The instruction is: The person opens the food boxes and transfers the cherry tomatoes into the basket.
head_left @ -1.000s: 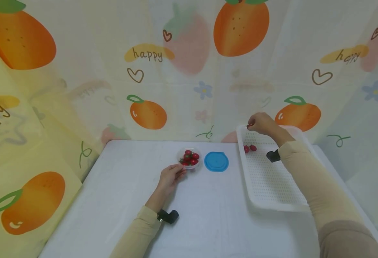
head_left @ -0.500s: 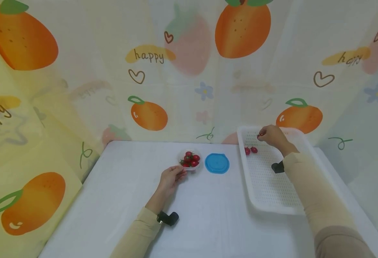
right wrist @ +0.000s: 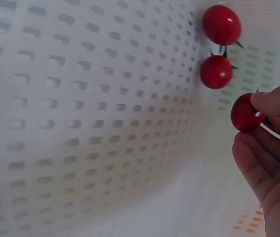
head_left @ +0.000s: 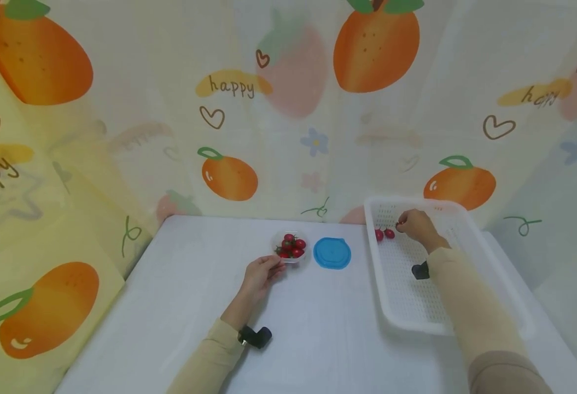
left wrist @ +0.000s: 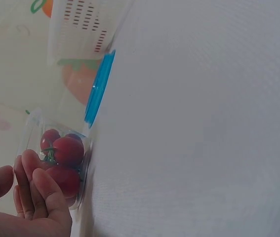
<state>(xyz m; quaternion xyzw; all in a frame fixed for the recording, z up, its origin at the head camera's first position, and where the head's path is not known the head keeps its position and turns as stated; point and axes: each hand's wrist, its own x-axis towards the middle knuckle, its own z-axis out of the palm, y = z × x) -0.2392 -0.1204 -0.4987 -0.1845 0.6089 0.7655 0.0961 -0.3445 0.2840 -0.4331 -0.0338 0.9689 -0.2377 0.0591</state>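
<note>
My left hand (head_left: 261, 275) holds the near rim of a small clear plastic container (left wrist: 31, 129), which stands on the table with several red cherry tomatoes (left wrist: 68, 151) inside. Its fingers hide part of the container in the left wrist view. Inside a white perforated basket (head_left: 383, 295), toward its back, my right hand (head_left: 418, 227) pinches a cherry tomato (right wrist: 244, 114) between thumb and fingers. Two other tomatoes, an upper one (right wrist: 221, 24) and a lower one (right wrist: 216, 72) in the right wrist view, lie by the basket's left wall.
A blue lid (head_left: 332, 253) lies on the white table (head_left: 180, 306), between the container and the basket. Behind the table hangs a fruit-printed cloth (head_left: 278, 175). The basket's raised walls surround my right hand.
My right hand has come down from above the basket's back edge, lower into the basket and a little to the right, carrying the tomato. The left hand has stayed at the container.
</note>
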